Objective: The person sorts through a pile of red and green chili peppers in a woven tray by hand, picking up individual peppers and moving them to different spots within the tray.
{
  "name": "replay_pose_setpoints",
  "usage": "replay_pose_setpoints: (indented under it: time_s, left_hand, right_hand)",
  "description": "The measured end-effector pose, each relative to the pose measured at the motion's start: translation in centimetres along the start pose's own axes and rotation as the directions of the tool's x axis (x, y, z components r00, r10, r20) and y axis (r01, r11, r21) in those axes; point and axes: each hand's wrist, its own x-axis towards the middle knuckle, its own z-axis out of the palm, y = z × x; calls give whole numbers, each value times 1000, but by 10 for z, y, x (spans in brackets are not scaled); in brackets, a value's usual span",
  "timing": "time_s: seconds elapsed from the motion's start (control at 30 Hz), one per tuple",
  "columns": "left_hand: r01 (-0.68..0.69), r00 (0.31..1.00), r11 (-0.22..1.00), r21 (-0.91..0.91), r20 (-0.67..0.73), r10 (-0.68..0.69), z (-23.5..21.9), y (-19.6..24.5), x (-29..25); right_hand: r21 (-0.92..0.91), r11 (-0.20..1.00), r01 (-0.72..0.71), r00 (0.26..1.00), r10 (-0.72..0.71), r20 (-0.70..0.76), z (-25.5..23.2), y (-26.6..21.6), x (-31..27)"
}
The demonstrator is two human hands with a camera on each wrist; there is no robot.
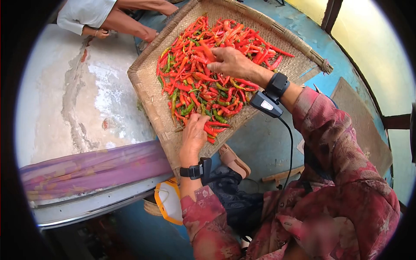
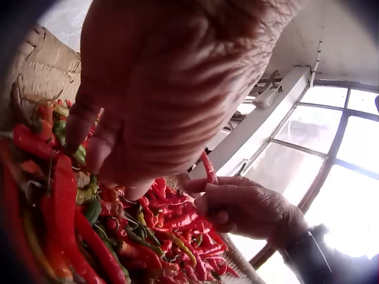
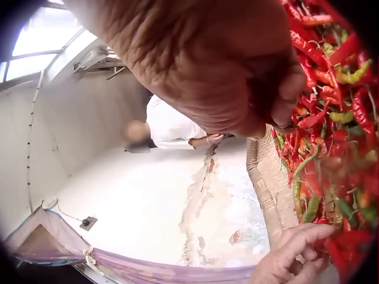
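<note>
A large heap of chili peppers (image 1: 195, 82), mostly red with some green and orange ones, lies on a woven bamboo tray (image 1: 149, 93). My right hand (image 1: 234, 64) is over the upper part of the heap and pinches a red chili pepper (image 2: 208, 167) between thumb and fingers. Down at the tray's near left corner, my left hand (image 1: 194, 134) rests its fingertips on the edge of the heap. Its fingers (image 3: 314, 232) are loosely bent among the peppers, and no pepper shows in its grasp. The left palm fills much of the left wrist view.
Left of the tray lies a pale, cracked surface (image 1: 56, 95) with a purple cloth (image 1: 99, 167) along its near edge. Another person in a white top (image 1: 84, 15) is beyond it. An orange-rimmed object (image 1: 167, 201) sits below the tray. Windows (image 2: 331, 136) stand to the right.
</note>
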Motion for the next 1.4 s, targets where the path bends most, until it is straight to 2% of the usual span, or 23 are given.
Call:
replay_pose_setpoints:
  time_s: [0.03,0.07,0.17,0.23,0.27,0.3,0.33,0.37,0.4,0.47,0.53,0.6,0.67,0.87,0.93,1.0,1.03,1.07,1.13,1.2,1.23,1.33,1.4]
  left_hand:
    - [14,1000,997,76,6,-15,5,3,0]
    - [27,999,988,151,14,-30,9,4,1]
    - [-7,998,995,100,-56,12,8,-3,3]
    - [-7,980,1000,-7,-200,5,0,-8,7]
    - [-8,979,1000,-7,-201,6,-4,-13,11]
    - [119,953,975,-185,-253,-164,-10,-16,17]
    - [229,902,903,-363,-270,-337,-13,-16,20]
    - [199,877,783,-590,-249,-411,-15,-16,21]
    - [201,878,783,-589,-246,-411,-16,-12,23]
    - [153,848,515,-843,-156,-506,-19,-7,29]
    - [108,860,470,-876,-155,-487,-16,2,35]
    - [38,870,289,-957,-111,-480,-9,13,41]
    - [16,874,284,-959,-124,-469,-5,14,43]
    - [136,870,248,-959,-4,-492,-5,2,42]
    - [85,799,286,-954,-106,-592,-8,0,41]
    - [62,789,276,-959,-122,-602,-11,-5,39]
    - [81,782,278,-957,-111,-613,-13,-3,37]
    - [101,775,277,-956,-99,-624,-14,-2,36]
    - [79,799,249,-965,-87,-594,-14,2,34]
    - [53,825,219,-974,-81,-559,-15,3,38]
    - [58,833,217,-974,-73,-549,-15,3,39]
    - [89,850,204,-975,-32,-526,-11,2,36]
    - [101,865,199,-975,-13,-501,-10,2,39]
  right_hand:
    - [-155,985,76,993,-90,-81,-8,-1,6]
    - [-225,974,27,989,-59,-138,-15,-1,5]
    - [-293,951,100,949,-180,-260,-11,10,6]
    - [-159,986,47,998,-51,-21,-9,1,-2]
    - [-194,972,136,990,-138,-1,-2,5,-3]
    - [-196,976,99,994,-87,68,1,-2,-5]
    - [-200,978,61,990,-34,138,4,-9,-8]
    - [-198,978,58,990,-31,138,9,-8,-10]
    - [-142,985,97,980,-70,188,16,-3,-12]
    - [-83,987,137,966,-114,231,30,3,-15]
    - [-32,991,132,947,-116,299,44,4,-21]
    - [10,992,124,944,-121,305,50,1,-24]
    - [68,986,149,934,-163,317,52,-5,-26]
    - [64,996,-61,952,39,304,59,-2,-19]
    - [90,984,-152,943,117,312,56,3,-11]
    - [17,991,-136,982,132,134,47,5,-1]
    - [173,941,-290,957,283,61,38,-1,1]
    - [280,912,-301,940,333,-77,38,4,3]
    - [-252,952,-171,973,123,-197,38,7,8]
    - [-105,993,47,996,-39,77,55,9,-1]
    - [66,998,-22,953,1,303,59,0,-9]
    - [149,984,97,918,-147,369,73,-4,-18]
    - [145,989,18,927,-71,367,69,1,-16]
